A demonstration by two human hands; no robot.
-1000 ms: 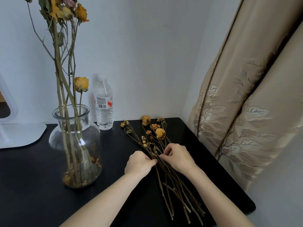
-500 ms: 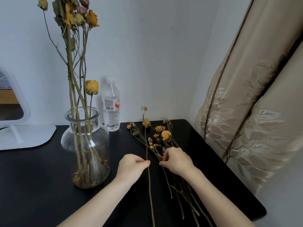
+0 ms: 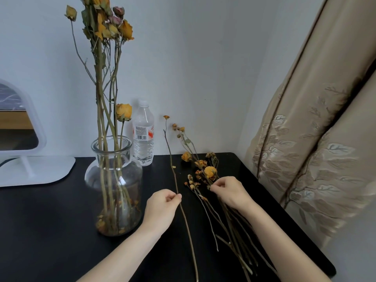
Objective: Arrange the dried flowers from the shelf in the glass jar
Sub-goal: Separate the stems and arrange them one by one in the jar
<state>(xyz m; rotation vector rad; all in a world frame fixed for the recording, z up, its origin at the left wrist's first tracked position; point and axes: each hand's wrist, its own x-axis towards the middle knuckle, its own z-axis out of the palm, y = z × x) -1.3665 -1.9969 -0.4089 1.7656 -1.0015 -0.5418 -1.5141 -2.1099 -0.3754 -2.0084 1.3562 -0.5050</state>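
A clear glass jar (image 3: 114, 180) stands on the black table (image 3: 50, 220) at the left, holding several tall dried roses (image 3: 107, 23). My left hand (image 3: 162, 208) pinches one long thin dried stem (image 3: 173, 169), lifted upright with a small orange bud at its tip. To the right lies a bunch of dried flowers (image 3: 205, 169) with long stems spread toward me. My right hand (image 3: 230, 192) rests on that bunch with its fingers curled into the stems just below the yellow blooms.
A plastic water bottle (image 3: 143, 135) stands against the wall just behind the jar. A white-framed mirror (image 3: 24, 163) on a flat base sits at the far left. A beige embroidered curtain (image 3: 315, 139) hangs along the table's right edge.
My left hand has drawn a single stem out of the bunch and raised it upright, moving left. My right hand stays on the remaining bunch.
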